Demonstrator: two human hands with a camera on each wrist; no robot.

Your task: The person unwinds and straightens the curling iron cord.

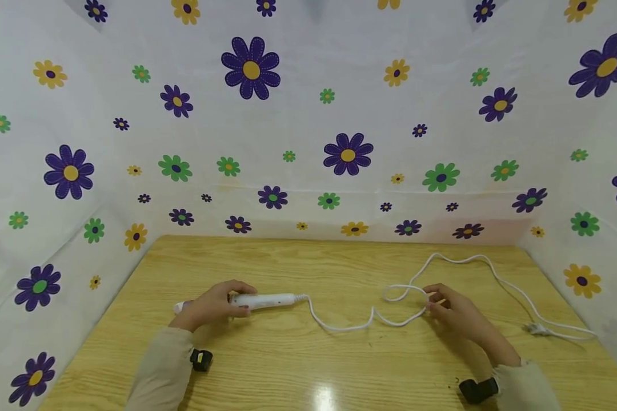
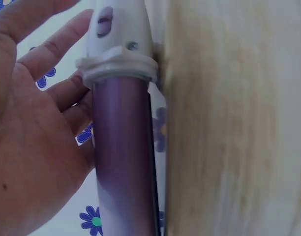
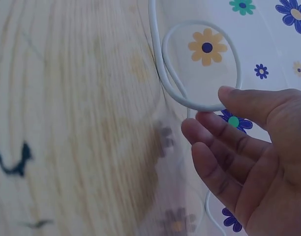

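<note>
A curling iron with a white handle [image 1: 269,301] and a purple barrel [image 2: 121,142] lies crosswise at the left of the table. My left hand [image 1: 218,305] straddles it, thumb on the near side and fingers on the far side, hiding part of the barrel. In the left wrist view a switch [image 2: 105,22] shows on the handle. My right hand [image 1: 455,314] pinches the white power cord [image 1: 344,329] between thumb and index finger, where it bends in a loop [image 3: 240,59]; the other fingers are loosely bent.
The cord runs on behind my right hand to a plug [image 1: 537,329] near the right edge of the wooden table [image 1: 308,365]. White cloth walls [image 1: 298,125] with printed flowers stand at the back and both sides. Small dark marks [image 3: 17,160] show on the wood.
</note>
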